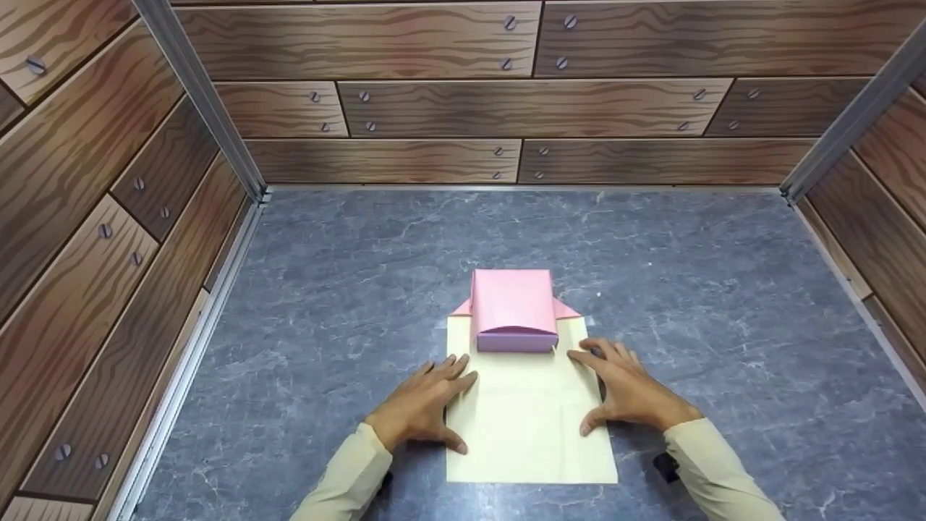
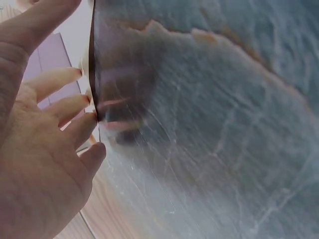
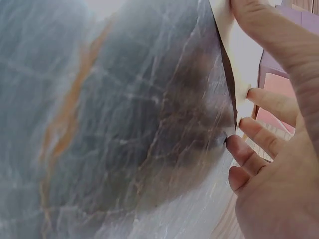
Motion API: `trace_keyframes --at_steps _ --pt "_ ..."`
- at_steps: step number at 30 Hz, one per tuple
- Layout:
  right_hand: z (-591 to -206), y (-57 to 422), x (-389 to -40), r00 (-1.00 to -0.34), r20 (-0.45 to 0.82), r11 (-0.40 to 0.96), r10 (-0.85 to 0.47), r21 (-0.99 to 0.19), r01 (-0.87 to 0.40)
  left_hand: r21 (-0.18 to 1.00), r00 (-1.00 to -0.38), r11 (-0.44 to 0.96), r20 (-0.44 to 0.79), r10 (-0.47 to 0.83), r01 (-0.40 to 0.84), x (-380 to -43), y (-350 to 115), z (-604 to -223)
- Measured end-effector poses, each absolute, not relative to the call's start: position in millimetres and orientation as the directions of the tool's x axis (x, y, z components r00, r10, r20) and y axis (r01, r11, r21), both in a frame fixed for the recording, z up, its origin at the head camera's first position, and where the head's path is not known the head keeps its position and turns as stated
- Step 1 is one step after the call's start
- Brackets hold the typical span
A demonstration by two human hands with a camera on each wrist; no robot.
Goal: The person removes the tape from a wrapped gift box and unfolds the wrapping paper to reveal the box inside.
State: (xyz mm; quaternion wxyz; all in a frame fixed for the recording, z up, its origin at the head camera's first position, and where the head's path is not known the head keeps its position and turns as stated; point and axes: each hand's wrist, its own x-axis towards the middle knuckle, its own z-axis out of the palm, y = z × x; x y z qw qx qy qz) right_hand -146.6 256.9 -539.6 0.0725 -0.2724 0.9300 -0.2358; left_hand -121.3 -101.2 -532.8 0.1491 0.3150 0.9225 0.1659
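Note:
A sheet of pale yellow paper [image 1: 521, 441] lies on the tabletop, its edges slightly raised in both wrist views. On its far end sits a small box with a pink top [image 1: 512, 300] and a purple front side [image 1: 517, 342]. Pink paper corners [image 1: 568, 310] stick out on both sides of the box. My left hand [image 1: 423, 401] is spread over the sheet's left edge, fingertips and thumb on the paper. Along the right edge, my right hand [image 1: 629, 387] touches the paper with its index finger and thumb, the fingers loosely bent. Neither hand grips anything.
The blue-grey marbled tabletop [image 1: 325, 304] surrounds the paper. Wood-patterned walls [image 1: 521, 108] stand at the back, left and right, with metal corner posts [image 1: 210, 101]. A metal rail [image 1: 184, 354] runs along the left side.

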Motion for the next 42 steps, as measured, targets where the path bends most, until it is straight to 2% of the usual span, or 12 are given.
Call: trace_keyframes --at_steps 8,13,18,23,30,37,42 --pt "-535.6 257.9 -142.7 -0.843 -0.020 0.745 -0.538 -0.480 -0.463 0.359 -0.772 0.774 -0.186 0.607 0.522 -115.6 -95.6 -522.9" --pt "-527.0 252.8 -144.6 -0.865 0.123 0.711 -0.487 -0.519 -0.474 0.387 -0.784 0.750 -0.099 0.613 0.537 -114.0 -89.2 -507.8" --pt "-518.6 238.3 -149.8 -0.824 0.287 0.573 -0.489 -0.606 -0.552 0.470 -0.776 0.677 0.025 0.631 0.566 -118.1 -76.1 -492.2" --pt "-512.4 218.1 -151.0 -0.809 0.262 0.426 -0.527 -0.742 -0.518 0.525 -0.741 0.597 0.100 0.663 0.606 -125.9 -60.2 -489.1" --pt "-507.3 203.5 -151.5 -0.812 0.225 0.434 -0.538 -0.752 -0.496 0.525 -0.743 0.621 0.033 0.668 0.581 -134.4 -51.8 -492.5" --pt "-503.2 205.8 -156.7 -0.826 0.272 0.508 -0.494 -0.680 -0.528 0.466 -0.809 0.717 -0.003 0.588 0.519 -143.4 -53.7 -487.3" --pt "-500.9 207.5 -163.4 -0.840 0.295 0.505 -0.455 -0.691 -0.517 0.480 -0.846 0.741 0.007 0.533 0.470 -152.2 -57.6 -482.0"
